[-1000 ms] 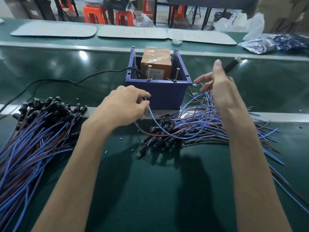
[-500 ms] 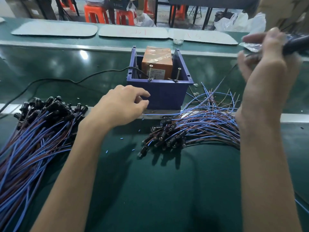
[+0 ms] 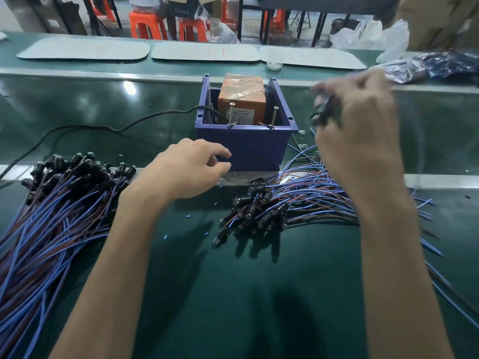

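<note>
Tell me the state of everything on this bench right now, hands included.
Left hand: loosely curled beside the blue box, nothing seen in it.
Right hand: raised, blurred, gripping a black plug.
Blue box: open on top, orange pack inside.
Screws: two, upright at the box's front rim.
Left wire pile: lying loose, untouched.
Right wire pile: lying loose, fanned out.

Bright, even overhead light fills the scene, leaving 1 white glare patch (with a fainter sheen beside it) on the glossy far counter [image 3: 129, 86]. Soft shadows pool below the wire bundle [image 3: 254, 216]. The right grip [image 3: 363, 130] and its black connector [image 3: 321, 112] are motion-smeared. Straight edges bow near the borders.
</note>
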`<state>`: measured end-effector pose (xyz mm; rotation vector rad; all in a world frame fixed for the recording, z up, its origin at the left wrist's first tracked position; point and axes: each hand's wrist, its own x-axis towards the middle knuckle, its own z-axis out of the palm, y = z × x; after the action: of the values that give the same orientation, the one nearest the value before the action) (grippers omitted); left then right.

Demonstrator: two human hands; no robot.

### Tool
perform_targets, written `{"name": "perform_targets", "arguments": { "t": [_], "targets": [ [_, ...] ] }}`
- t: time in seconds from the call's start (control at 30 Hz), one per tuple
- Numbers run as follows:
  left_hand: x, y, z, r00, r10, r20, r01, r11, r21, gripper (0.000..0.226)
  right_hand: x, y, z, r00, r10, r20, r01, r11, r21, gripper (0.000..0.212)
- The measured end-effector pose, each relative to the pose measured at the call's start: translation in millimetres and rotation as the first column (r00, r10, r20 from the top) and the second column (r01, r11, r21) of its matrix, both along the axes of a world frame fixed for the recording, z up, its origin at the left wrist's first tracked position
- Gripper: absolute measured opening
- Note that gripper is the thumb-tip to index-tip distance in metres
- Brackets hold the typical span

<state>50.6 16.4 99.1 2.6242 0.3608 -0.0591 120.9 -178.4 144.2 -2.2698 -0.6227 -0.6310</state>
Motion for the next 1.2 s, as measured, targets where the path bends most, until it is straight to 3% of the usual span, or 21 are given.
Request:
{"name": "perform_targets", "arguments": {
  "t": [0.03, 0.1, 0.2, 0.43, 0.57, 0.67, 0.8, 0.93, 1.2],
  "targets": [
    [0, 0, 0, 1.000, -0.013, -0.010, 0.013, 1.000, 0.007, 0.032, 1, 3, -5, 0.994, -0.034, -0.105, 0.015, 0.983, -0.183, 0.026],
    [1, 1, -1, 0.999, -0.028, -0.028, 0.028, 0.999, 0.016, 0.032, 1, 6, -19, 0.910, -0.072, -0.408, -0.158, 0.850, -0.502, 0.019],
    [2, 4, -2, 0.997, -0.054, -0.063, 0.055, 0.998, 0.028, 0.034, 1, 14, -40, 0.801, -0.131, -0.585, -0.383, 0.639, -0.667, 0.023],
    [-1, 12, -5, 0.975, -0.115, -0.192, 0.118, 0.993, 0.005, 0.039, 12, 11, -47, 0.772, -0.059, -0.633, -0.444, 0.661, -0.604, 0.027],
    [-11, 29, -3, 0.951, -0.127, -0.282, 0.118, 0.992, -0.049, 0.024, 17, 8, -47, 0.757, -0.028, -0.653, -0.476, 0.661, -0.580, 0.030],
    [-26, 54, -5, 0.937, -0.048, -0.346, 0.042, 0.999, -0.026, 0.024, 18, 7, -47, 0.753, -0.023, -0.658, -0.486, 0.655, -0.578, 0.030],
    [-49, 86, -4, 0.837, 0.162, -0.523, -0.110, 0.986, 0.128, 0.038, 19, 6, -46, 0.746, -0.005, -0.666, -0.506, 0.646, -0.571, 0.035],
    [-58, 104, -10, 0.803, 0.233, -0.549, -0.222, 0.971, 0.088, 0.053, 18, 5, -46, 0.735, 0.004, -0.678, -0.519, 0.646, -0.559, 0.040],
    [-51, 104, -22, 0.779, 0.259, -0.571, -0.211, 0.966, 0.150, 0.027, 17, 2, -43, 0.720, 0.020, -0.694, -0.536, 0.651, -0.538, 0.043]
  ]
}}
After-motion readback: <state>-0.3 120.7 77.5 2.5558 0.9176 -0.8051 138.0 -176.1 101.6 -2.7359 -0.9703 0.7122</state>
